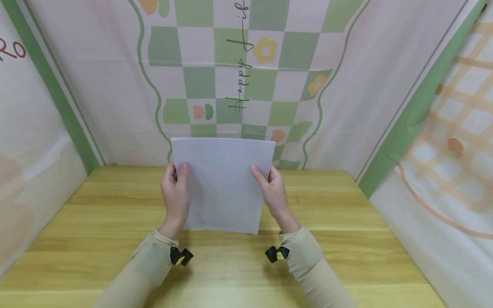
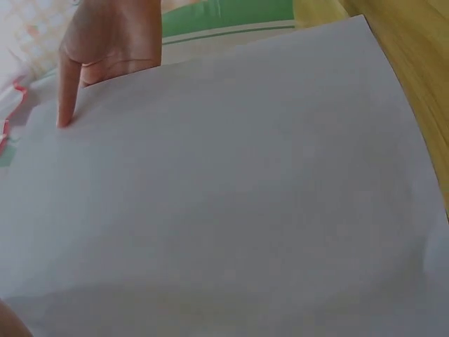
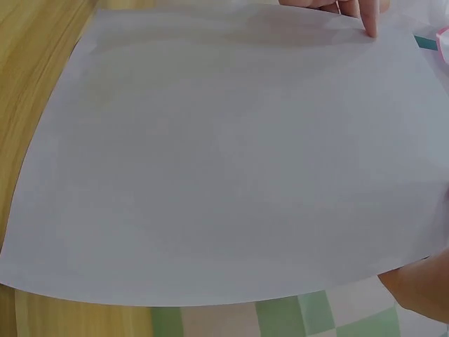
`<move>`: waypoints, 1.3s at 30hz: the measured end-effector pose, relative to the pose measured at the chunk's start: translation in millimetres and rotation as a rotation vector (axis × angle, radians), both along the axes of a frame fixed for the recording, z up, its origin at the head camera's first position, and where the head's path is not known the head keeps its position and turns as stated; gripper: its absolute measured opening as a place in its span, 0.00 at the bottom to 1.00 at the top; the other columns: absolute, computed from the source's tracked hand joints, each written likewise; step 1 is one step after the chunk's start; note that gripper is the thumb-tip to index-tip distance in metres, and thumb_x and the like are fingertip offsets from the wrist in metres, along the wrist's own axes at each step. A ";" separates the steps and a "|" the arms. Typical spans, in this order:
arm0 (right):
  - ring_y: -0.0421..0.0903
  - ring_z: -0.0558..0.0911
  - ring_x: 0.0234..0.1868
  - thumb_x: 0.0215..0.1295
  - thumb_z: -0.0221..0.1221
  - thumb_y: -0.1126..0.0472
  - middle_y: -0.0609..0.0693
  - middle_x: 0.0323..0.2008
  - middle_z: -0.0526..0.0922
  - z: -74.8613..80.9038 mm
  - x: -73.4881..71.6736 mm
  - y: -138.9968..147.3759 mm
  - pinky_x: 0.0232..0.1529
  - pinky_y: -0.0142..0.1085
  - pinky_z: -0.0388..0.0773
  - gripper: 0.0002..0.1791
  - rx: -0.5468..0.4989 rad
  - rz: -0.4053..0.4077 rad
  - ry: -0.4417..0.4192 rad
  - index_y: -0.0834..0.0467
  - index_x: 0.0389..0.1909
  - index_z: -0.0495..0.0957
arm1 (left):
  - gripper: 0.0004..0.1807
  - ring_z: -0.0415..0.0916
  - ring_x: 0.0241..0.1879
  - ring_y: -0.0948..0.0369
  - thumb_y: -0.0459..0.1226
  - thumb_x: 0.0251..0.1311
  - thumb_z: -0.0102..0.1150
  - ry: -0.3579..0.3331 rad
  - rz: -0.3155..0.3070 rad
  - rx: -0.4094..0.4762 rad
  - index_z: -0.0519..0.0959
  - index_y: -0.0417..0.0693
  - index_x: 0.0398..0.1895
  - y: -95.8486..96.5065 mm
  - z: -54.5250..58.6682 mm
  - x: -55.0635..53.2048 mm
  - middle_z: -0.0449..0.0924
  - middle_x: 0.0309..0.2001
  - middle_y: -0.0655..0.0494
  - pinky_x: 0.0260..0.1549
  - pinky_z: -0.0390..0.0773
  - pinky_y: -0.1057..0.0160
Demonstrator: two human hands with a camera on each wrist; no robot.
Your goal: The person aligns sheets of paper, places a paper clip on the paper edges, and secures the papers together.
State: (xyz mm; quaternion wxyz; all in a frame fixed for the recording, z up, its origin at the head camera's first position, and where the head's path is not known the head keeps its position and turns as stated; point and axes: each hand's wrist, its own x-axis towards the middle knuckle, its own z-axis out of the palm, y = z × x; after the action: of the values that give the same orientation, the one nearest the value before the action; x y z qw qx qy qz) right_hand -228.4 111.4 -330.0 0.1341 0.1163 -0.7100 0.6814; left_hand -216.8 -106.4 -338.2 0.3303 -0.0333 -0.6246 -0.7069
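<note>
A blank white sheet of paper point(image 1: 223, 188) is held up over the table between both hands. At its left edge my left hand point(image 1: 176, 194) pinches it, thumb on the near face and fingers behind. My right hand point(image 1: 274, 192) grips the opposite edge in the same way. In the left wrist view the paper point(image 2: 231, 182) fills most of the picture, and the right hand point(image 2: 116, 42) shows at its far edge. The right wrist view has the paper point(image 3: 217, 154) slightly bowed, with the left hand's fingertips point(image 3: 369, 17) on its upper edge. Fingers behind the sheet are mostly hidden.
The wooden table point(image 1: 96, 239) spans the lower part of the head view. Behind it hangs a green-and-white checked cloth point(image 1: 231, 85) with lettering and flowers. Further patterned cloths point(image 1: 454, 128) stand at both sides. Small black devices point(image 1: 181, 256) are strapped at both wrists.
</note>
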 end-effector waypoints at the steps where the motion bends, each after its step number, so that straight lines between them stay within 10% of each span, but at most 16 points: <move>1: 0.43 0.79 0.47 0.68 0.55 0.59 0.60 0.52 0.78 0.2 0.0 0.3 0.47 0.33 0.75 0.19 0.001 -0.001 0.000 0.63 0.56 0.71 | 0.17 0.75 0.41 0.63 0.40 0.69 0.50 0.005 -0.003 0.004 0.73 0.31 0.46 -0.2 0.5 0.1 0.77 0.41 0.52 0.39 0.71 0.69; 39: 0.39 0.81 0.38 0.71 0.51 0.54 0.57 0.42 0.81 13.7 -10.4 -3.3 0.40 0.33 0.77 0.18 -0.046 -0.028 0.034 0.64 0.51 0.74 | 0.20 0.75 0.36 0.62 0.45 0.67 0.51 0.037 0.007 0.038 0.77 0.34 0.41 -3.0 21.2 -3.6 0.79 0.33 0.62 0.36 0.70 0.67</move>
State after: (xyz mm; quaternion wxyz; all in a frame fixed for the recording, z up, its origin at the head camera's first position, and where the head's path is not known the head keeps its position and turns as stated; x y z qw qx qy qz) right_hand -238.8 108.1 -316.3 0.1585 0.1147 -0.6933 0.6936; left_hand -220.5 -109.4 -317.0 0.3448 -0.0380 -0.6048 -0.7168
